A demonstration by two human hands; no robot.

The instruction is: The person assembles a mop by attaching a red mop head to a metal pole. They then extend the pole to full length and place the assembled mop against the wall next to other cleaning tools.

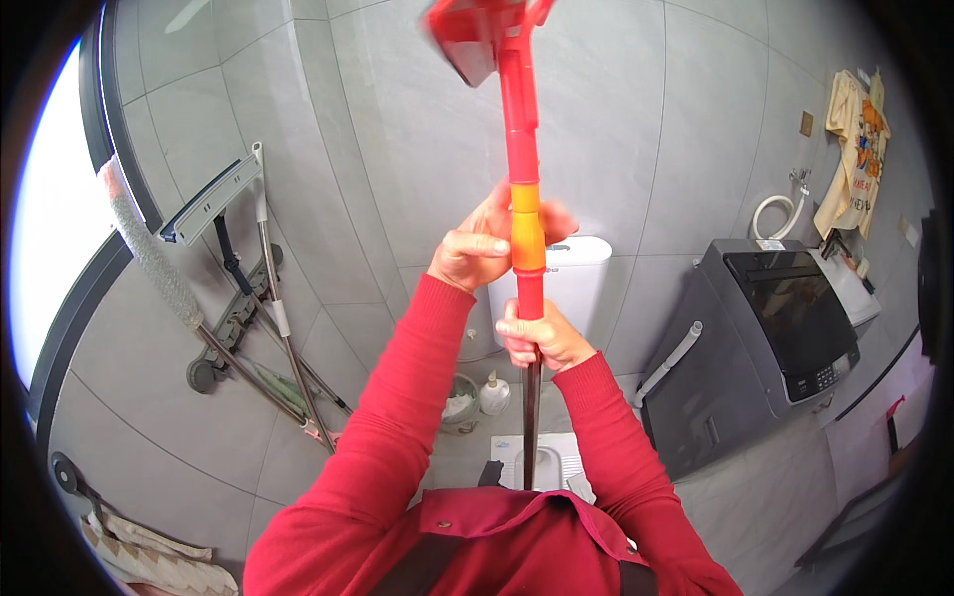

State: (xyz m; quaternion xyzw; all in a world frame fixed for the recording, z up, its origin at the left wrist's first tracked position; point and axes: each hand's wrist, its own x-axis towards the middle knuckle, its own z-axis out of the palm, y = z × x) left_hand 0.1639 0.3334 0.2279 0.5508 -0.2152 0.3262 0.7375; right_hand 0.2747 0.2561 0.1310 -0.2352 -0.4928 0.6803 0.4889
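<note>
A long pole stands nearly upright in front of me, with a dark metal shaft, red sleeves and an orange collar. Its red plastic head is partly cut off by the upper edge and blurred, so its kind is unclear. My right hand is closed around the pole at the lower red sleeve. Higher up, my left hand is loosely round the orange collar, thumb in front; its fingers pass behind and show blurred on the far side.
Behind the pole stand a white toilet tank, a bin and a white bottle. A dark washing machine stands at right. On the left wall hang a squeegee and a fluffy duster. A squat toilet lies below.
</note>
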